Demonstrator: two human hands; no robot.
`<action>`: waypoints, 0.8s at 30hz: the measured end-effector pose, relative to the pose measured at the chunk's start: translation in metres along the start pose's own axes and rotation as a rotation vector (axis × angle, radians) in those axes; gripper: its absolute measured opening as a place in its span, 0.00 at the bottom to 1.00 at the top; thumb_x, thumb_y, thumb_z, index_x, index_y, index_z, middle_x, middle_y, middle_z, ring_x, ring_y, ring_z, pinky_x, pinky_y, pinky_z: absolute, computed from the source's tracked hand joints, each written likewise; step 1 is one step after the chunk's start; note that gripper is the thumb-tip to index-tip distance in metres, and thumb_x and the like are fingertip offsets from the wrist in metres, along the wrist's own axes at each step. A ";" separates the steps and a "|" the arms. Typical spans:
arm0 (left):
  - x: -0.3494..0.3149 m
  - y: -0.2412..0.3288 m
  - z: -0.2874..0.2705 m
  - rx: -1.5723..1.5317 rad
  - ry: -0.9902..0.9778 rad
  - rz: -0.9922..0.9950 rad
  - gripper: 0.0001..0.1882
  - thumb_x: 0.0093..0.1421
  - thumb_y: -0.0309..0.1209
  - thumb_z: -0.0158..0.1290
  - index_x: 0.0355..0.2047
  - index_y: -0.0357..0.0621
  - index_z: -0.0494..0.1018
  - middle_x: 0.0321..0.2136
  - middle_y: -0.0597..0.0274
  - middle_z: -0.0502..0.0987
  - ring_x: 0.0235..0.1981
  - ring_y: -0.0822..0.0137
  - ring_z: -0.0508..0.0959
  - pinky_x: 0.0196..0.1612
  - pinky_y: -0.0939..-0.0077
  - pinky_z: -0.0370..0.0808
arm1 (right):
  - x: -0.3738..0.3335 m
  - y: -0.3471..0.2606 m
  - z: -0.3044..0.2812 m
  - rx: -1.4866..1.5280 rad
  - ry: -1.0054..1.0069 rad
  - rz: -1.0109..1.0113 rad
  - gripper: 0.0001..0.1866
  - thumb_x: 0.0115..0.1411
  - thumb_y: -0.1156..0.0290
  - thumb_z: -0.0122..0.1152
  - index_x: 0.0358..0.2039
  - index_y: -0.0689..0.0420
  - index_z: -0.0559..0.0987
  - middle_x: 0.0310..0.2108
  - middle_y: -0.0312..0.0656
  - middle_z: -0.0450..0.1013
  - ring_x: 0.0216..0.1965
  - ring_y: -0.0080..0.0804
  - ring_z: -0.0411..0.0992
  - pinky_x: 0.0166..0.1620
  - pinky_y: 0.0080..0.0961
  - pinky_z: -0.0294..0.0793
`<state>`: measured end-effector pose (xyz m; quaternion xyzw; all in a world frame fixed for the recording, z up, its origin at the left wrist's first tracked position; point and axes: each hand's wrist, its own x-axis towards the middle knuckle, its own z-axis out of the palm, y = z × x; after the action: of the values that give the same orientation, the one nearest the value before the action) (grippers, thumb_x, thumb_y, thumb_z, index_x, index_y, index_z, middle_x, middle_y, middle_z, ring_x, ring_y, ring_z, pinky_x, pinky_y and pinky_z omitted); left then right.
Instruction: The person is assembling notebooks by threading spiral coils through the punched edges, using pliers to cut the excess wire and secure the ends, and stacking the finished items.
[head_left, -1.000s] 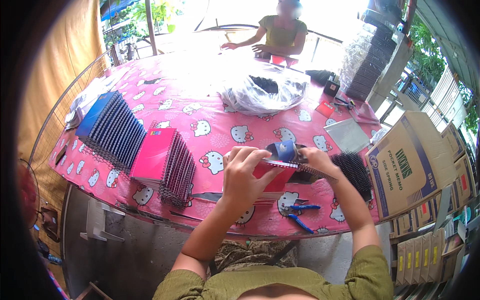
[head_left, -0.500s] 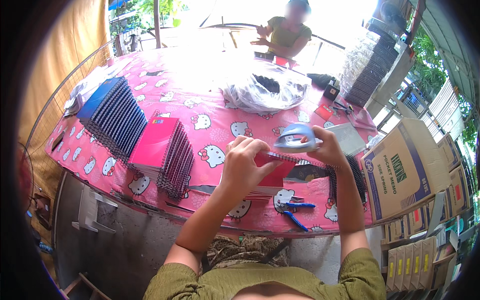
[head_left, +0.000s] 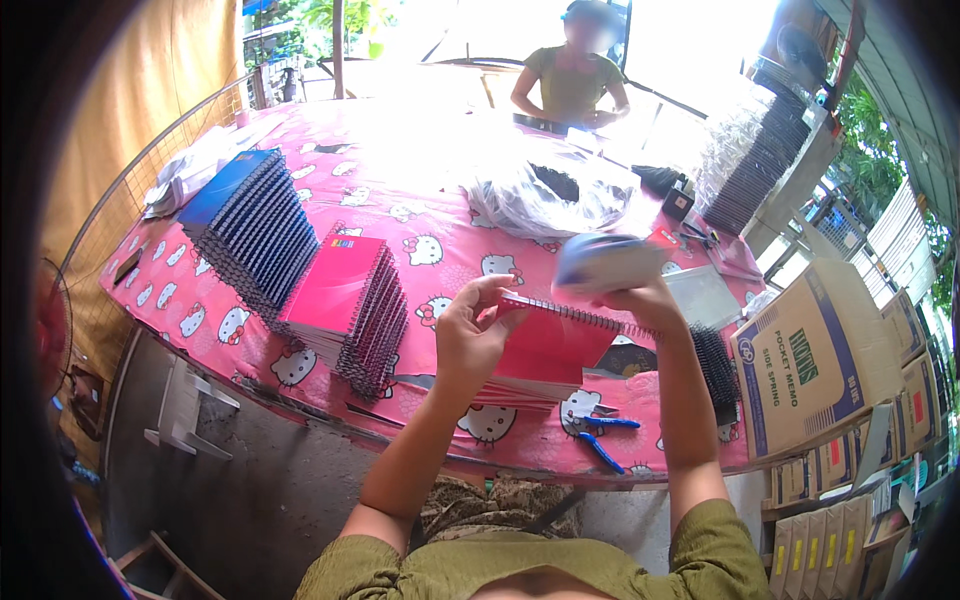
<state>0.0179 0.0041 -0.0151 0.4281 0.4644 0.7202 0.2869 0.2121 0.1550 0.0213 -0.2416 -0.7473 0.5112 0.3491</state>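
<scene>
My left hand [head_left: 468,335] is closed on the upper left corner of a pink-red notebook [head_left: 555,345], thumb in front. A dark spiral coil [head_left: 575,313] runs along its top edge, and a loose length stretches right toward my right wrist. My right hand [head_left: 645,302] is closed round a blue-and-white rounded device [head_left: 605,262], smeared by motion, just above the coil. More pink-red covers [head_left: 525,392] lie in a pile below the held notebook. Blue-handled cutting pliers [head_left: 605,442] rest in front, to the right of the pile.
Stacks of blue notebooks [head_left: 250,230] and pink-red notebooks [head_left: 340,290] stand on the left. Black coils [head_left: 714,370] lie by my right forearm, beside a cardboard box [head_left: 815,360]. A plastic bag [head_left: 500,205] holds black material. Across the table stands another person [head_left: 570,85].
The device has swung slightly up and now smears with motion. My left fingers have shifted on the notebook's corner. Across the table, the other person's arms have lowered.
</scene>
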 end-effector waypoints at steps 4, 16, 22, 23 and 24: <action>-0.001 -0.001 -0.009 -0.076 -0.015 -0.086 0.20 0.51 0.14 0.59 0.46 0.31 0.74 0.34 0.56 0.80 0.32 0.73 0.80 0.33 0.82 0.80 | 0.008 -0.010 0.007 -0.279 -0.051 -0.026 0.18 0.40 0.78 0.63 0.35 0.63 0.75 0.29 0.38 0.75 0.30 0.22 0.70 0.34 0.22 0.71; 0.004 -0.004 -0.020 -0.337 -0.194 -0.177 0.14 0.50 0.15 0.62 0.37 0.36 0.77 0.33 0.61 0.80 0.35 0.76 0.79 0.38 0.83 0.78 | -0.038 0.080 -0.020 -1.096 0.212 0.206 0.21 0.49 0.75 0.62 0.46 0.58 0.73 0.45 0.51 0.72 0.47 0.55 0.71 0.47 0.42 0.73; -0.013 0.039 -0.011 0.034 -0.065 0.579 0.12 0.48 0.14 0.62 0.33 0.39 0.76 0.32 0.56 0.80 0.37 0.66 0.80 0.40 0.75 0.78 | -0.126 0.053 0.010 -1.084 0.189 -0.019 0.36 0.47 0.58 0.71 0.52 0.64 0.69 0.52 0.56 0.66 0.54 0.53 0.65 0.55 0.41 0.67; -0.020 0.049 -0.013 0.135 -0.002 0.722 0.12 0.48 0.14 0.62 0.32 0.39 0.76 0.32 0.55 0.80 0.37 0.65 0.80 0.40 0.73 0.78 | -0.142 0.043 0.024 -0.942 0.077 0.018 0.38 0.46 0.55 0.72 0.52 0.63 0.68 0.52 0.56 0.66 0.54 0.54 0.65 0.56 0.42 0.65; -0.021 0.054 -0.010 0.233 -0.011 0.881 0.10 0.48 0.15 0.62 0.31 0.39 0.76 0.31 0.53 0.80 0.35 0.62 0.80 0.37 0.71 0.77 | -0.160 0.040 0.036 -0.905 0.013 0.077 0.38 0.47 0.53 0.71 0.52 0.63 0.68 0.52 0.56 0.66 0.54 0.55 0.65 0.56 0.46 0.64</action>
<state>0.0180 -0.0389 0.0254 0.6180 0.3145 0.7143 -0.0945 0.2864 0.0333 -0.0688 -0.4005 -0.8839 0.1440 0.1937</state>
